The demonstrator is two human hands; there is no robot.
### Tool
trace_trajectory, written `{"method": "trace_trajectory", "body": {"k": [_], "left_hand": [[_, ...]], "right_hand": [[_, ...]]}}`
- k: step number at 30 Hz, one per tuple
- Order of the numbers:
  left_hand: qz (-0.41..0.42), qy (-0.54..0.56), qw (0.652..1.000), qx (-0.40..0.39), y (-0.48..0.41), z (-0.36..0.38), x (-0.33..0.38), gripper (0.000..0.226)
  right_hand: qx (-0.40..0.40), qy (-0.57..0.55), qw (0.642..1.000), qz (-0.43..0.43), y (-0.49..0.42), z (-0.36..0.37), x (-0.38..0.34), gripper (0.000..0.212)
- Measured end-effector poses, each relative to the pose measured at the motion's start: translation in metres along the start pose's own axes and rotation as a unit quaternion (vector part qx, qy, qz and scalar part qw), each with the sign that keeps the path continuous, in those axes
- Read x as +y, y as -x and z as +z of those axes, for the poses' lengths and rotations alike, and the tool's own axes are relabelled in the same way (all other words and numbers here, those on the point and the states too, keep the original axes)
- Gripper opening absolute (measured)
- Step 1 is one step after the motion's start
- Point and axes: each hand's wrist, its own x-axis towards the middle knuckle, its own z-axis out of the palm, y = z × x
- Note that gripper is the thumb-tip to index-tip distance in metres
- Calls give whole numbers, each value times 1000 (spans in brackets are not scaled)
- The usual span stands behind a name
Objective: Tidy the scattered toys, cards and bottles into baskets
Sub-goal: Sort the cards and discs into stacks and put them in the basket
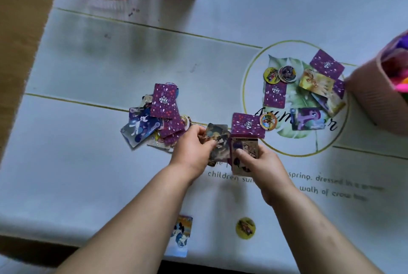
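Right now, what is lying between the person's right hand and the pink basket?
In the head view, loose cards and a round disc lie on the mat between the right hand and the pink basket.

Soft daylight, faint shadows, blurred wide-angle edges
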Motion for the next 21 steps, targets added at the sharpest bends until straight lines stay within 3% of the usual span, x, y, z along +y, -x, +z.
{"method": "trace_trajectory", "body": {"k": [7, 9, 11, 14, 18, 21], "left_hand": [[-63, 238, 968, -40, -2, 2, 17, 17], [-65, 273, 960, 2, -3, 0, 19, 17], [-60, 251, 963, 84, -12, -4, 17, 26], [-24, 220, 966, 134, -16, -9, 20, 37], [-13, 219, 968, 123, -18, 0, 30, 17], [-37, 228, 962, 148, -22, 11, 37, 7]], "right_hand": [[-78, -76, 994, -17, 0, -23, -25, 18], [-24, 53, 996, -64, -12, -30, -32, 18], [28, 277, 953, -118, -28, -33, -40, 29], [-2, 498, 850, -172, -52, -16, -53, 47], [-30, 633, 752, -182, -68, -3, -66, 44], [-34, 656, 732, -180, -61, -22, -63, 33]]}}
